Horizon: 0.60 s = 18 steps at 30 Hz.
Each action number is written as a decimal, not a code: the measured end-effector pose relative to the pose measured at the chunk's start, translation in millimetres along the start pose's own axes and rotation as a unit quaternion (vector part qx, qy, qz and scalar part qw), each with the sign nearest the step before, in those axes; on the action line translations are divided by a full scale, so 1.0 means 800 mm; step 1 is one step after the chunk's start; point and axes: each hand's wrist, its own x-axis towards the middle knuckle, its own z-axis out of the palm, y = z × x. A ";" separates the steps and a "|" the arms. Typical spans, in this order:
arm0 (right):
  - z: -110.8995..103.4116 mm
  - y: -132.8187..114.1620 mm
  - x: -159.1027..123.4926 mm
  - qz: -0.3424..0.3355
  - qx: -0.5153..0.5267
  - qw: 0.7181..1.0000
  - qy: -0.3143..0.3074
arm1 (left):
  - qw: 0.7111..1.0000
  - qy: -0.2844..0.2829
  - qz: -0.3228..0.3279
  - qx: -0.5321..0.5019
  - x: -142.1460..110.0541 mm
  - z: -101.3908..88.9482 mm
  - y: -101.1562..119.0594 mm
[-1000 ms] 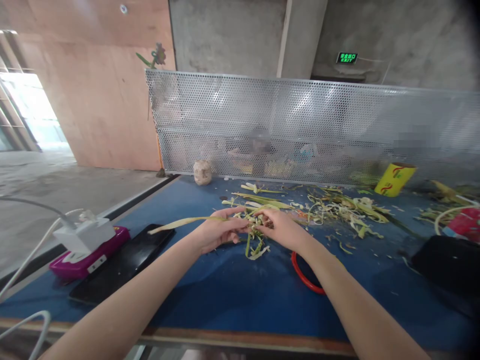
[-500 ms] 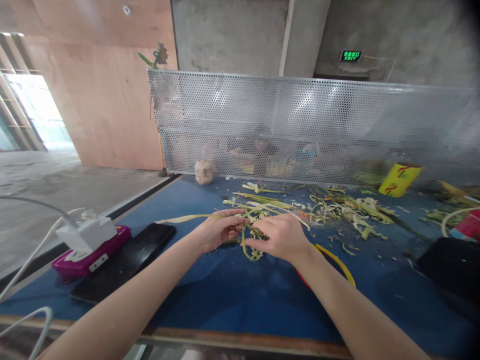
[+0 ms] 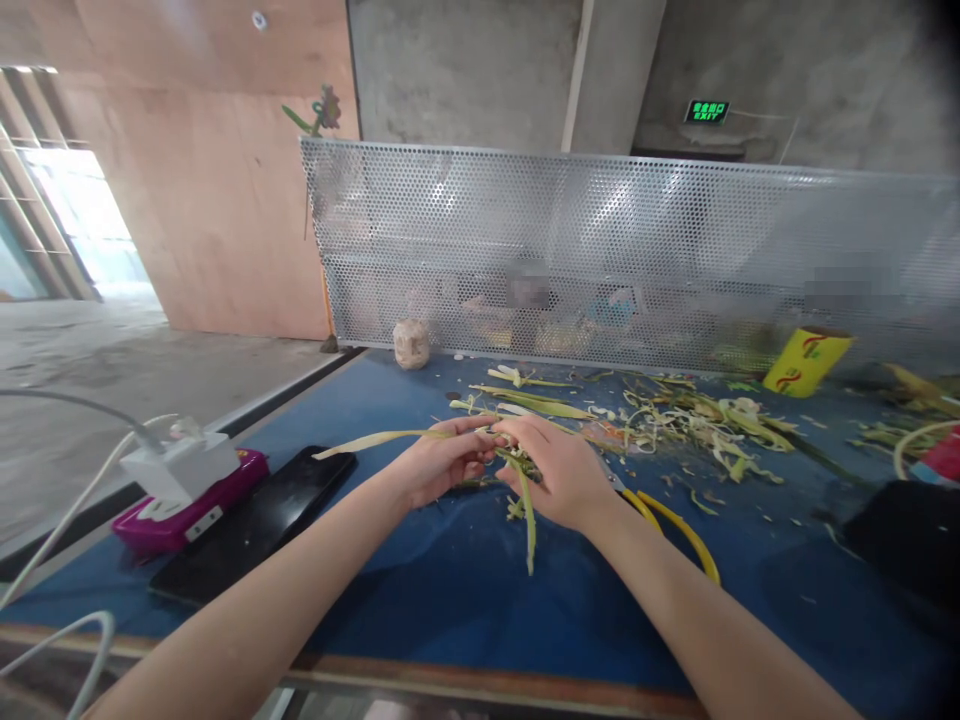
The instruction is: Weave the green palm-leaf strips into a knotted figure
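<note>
My left hand (image 3: 442,465) pinches a pale green leaf strip (image 3: 367,440), whose long tail sticks out to the left above the phone. My right hand (image 3: 559,470) closes on the same small bundle of thin leaf strips (image 3: 517,460), fingertips nearly meeting the left ones. Below the right fingers a narrow strip (image 3: 530,535) hangs down towards the blue table. Much of the bundle is hidden by the fingers. Beside my right forearm lies a pair of scissors with yellow handles (image 3: 697,545), partly covered by the arm.
Shredded leaf scraps (image 3: 705,425) spread over the table (image 3: 420,620). A black phone (image 3: 259,525), a purple power strip (image 3: 142,525) and a white charger (image 3: 176,468) sit left. Behind stand a yellow roll (image 3: 806,362), a wrapped pale lump (image 3: 411,343) and a perforated metal screen (image 3: 480,220).
My right hand has turned, with its fingers now arched over the bundle. A strip that curled beneath the hands now hangs straight down. The left hand has barely moved.
</note>
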 end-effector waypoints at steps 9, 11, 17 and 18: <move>0.009 -0.001 0.001 0.162 0.146 0.975 -0.048 | 1.000 0.002 0.003 0.004 0.004 -0.003 -0.002; 0.009 0.002 0.000 0.158 0.161 0.973 -0.050 | 1.000 0.004 0.003 0.006 0.004 -0.002 -0.002; 0.005 0.005 0.001 0.163 0.127 0.978 -0.034 | 1.000 0.004 0.006 0.010 0.007 -0.004 -0.003; 0.004 0.005 0.001 0.163 0.121 0.979 -0.034 | 1.000 0.005 0.006 0.011 0.008 -0.004 -0.003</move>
